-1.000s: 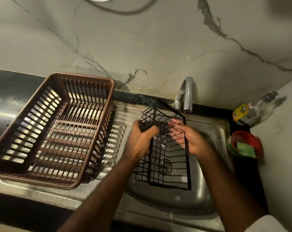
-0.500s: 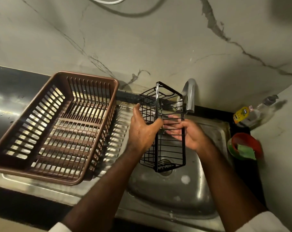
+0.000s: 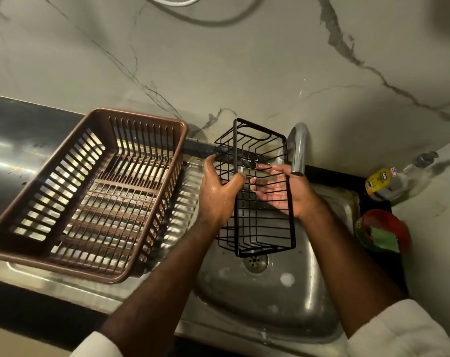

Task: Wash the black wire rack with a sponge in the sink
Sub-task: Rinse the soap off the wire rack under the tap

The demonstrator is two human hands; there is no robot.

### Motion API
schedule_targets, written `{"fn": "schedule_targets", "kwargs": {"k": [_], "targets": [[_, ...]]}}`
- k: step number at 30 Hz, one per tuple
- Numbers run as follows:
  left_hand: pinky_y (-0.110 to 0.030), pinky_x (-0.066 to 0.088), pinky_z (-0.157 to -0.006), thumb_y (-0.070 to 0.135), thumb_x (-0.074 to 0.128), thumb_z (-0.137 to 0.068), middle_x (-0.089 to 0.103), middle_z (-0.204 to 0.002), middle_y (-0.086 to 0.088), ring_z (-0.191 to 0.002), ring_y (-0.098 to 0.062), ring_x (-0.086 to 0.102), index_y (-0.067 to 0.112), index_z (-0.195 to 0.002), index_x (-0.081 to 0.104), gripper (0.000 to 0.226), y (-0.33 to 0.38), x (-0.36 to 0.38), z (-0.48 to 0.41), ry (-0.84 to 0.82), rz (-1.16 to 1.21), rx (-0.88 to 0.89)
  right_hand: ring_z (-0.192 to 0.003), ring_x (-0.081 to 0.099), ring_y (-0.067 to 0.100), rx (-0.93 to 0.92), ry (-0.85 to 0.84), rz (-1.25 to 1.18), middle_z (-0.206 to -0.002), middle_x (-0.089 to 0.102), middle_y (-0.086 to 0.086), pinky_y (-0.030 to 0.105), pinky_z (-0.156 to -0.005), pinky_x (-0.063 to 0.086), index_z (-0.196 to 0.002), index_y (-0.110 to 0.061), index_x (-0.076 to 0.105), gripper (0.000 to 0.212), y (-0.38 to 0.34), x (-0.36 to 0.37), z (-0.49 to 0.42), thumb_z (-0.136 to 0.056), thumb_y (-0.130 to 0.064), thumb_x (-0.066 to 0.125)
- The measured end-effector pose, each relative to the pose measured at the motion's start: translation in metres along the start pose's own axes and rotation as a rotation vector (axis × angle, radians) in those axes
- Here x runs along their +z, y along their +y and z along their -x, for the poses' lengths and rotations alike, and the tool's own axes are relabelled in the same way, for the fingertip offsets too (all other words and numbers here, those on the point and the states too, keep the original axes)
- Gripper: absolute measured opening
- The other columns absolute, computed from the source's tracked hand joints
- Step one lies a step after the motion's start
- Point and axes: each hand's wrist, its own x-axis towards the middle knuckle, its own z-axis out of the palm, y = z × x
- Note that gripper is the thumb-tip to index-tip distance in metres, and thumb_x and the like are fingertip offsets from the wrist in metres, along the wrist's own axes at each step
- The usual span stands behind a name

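Black wire rack (image 3: 260, 202) is held on end above the sink (image 3: 244, 300), just beside the tap (image 3: 298, 150). Left hand (image 3: 218, 194) grips its frame, fingers curled round the wire; right hand (image 3: 288, 191) lies open, fingers straight against the mesh. Judged a turning or rinsing step: neither hand holds a sponge. Next move needs the right hand free for the green sponge (image 3: 382, 239) in the red bowl (image 3: 373, 215). Brown basket (image 3: 64, 171) shows only slats

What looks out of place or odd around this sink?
The yellow-labelled bottle right of the sink appears to lie on its side, not upright. Nothing looks spilled from it. The black wire rack looks undamaged.
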Motion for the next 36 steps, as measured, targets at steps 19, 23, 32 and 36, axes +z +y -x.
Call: {"fn": "schedule_targets", "kwargs": {"k": [19, 23, 32, 36], "targets": [[-0.061, 0.047, -0.102, 0.060, 0.059, -0.075, 0.045, -0.149, -0.017, -0.132, -0.038, 0.050, 0.040, -0.150, 0.026, 0.084, -0.010, 0.006, 0.003, 0.031, 0.007, -0.045, -0.055, 0.070, 0.007, -0.232, 0.491, 0.596, -0.079, 0.073, 0.009, 0.018, -0.044, 0.051, -0.101, -0.005, 0.066, 0.046, 0.008, 0.012, 0.005, -0.063, -0.008, 0.092], [-0.067, 0.049, -0.096, 0.062, 0.062, -0.073, 0.049, -0.144, -0.017, -0.127, -0.044, 0.053, 0.050, -0.143, 0.031, 0.078, -0.026, 0.005, -0.004, 0.040, 0.046, -0.084, -0.038, 0.057, 0.000, -0.305, 0.529, 0.661, -0.075, 0.068, 0.003, 0.013, -0.036, 0.041, -0.103, -0.007, 0.065, 0.041, 0.011, 0.012, 0.005, -0.072, -0.020, 0.088], [-0.045, 0.050, -0.102, 0.048, 0.062, -0.078, 0.046, -0.138, 0.005, -0.119, -0.006, 0.050, 0.029, -0.154, 0.022, 0.088, -0.022, 0.001, -0.012, 0.101, 0.156, -0.012, -0.102, 0.067, 0.023, -0.370, 0.167, 0.515, -0.113, 0.071, 0.012, 0.035, -0.085, 0.052, -0.112, -0.014, 0.067, 0.029, 0.022, -0.006, 0.009, -0.092, 0.005, 0.060], [-0.014, 0.039, -0.087, 0.040, 0.061, -0.079, 0.043, -0.124, 0.015, -0.106, 0.020, 0.044, 0.025, -0.154, 0.025, 0.086, -0.030, 0.006, -0.012, 0.120, 0.179, 0.051, -0.107, 0.069, 0.023, -0.218, 0.135, 0.479, -0.112, 0.074, 0.004, 0.038, -0.093, 0.055, -0.120, -0.014, 0.066, 0.026, 0.027, -0.012, 0.014, -0.097, -0.007, 0.055]]}}
